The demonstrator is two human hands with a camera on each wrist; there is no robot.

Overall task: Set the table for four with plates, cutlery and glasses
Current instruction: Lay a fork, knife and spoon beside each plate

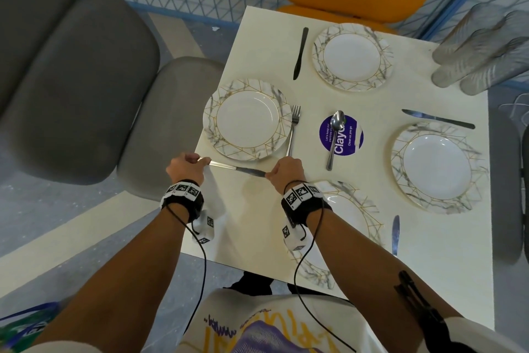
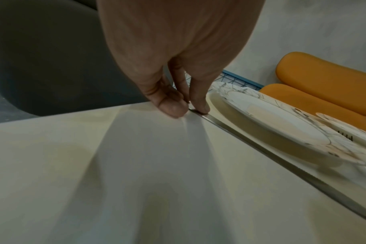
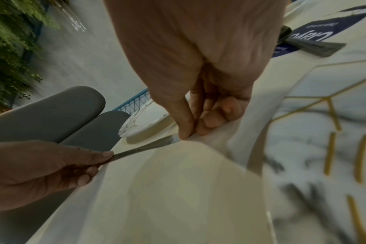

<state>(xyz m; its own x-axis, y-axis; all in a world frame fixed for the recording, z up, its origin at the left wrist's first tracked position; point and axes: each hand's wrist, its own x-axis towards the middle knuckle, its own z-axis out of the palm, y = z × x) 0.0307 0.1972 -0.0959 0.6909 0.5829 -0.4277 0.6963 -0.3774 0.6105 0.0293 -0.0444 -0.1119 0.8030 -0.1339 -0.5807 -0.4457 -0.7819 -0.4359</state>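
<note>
Pinching a slim steel knife [image 1: 237, 170] flat | left hand [image 1: 184, 167] at one end, right hand [image 1: 286, 171] at the other | table's [image 1: 369, 112] left edge, beside round marbled plate [image 1: 247, 119]

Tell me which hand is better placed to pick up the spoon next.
Right. The right hand is nearer the spoon on the purple sticker; the left hand pinches the knife at the far edge.

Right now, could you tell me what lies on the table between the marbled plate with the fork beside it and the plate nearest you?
The silver knife, pinched by the left hand and right hand; head view.
</note>
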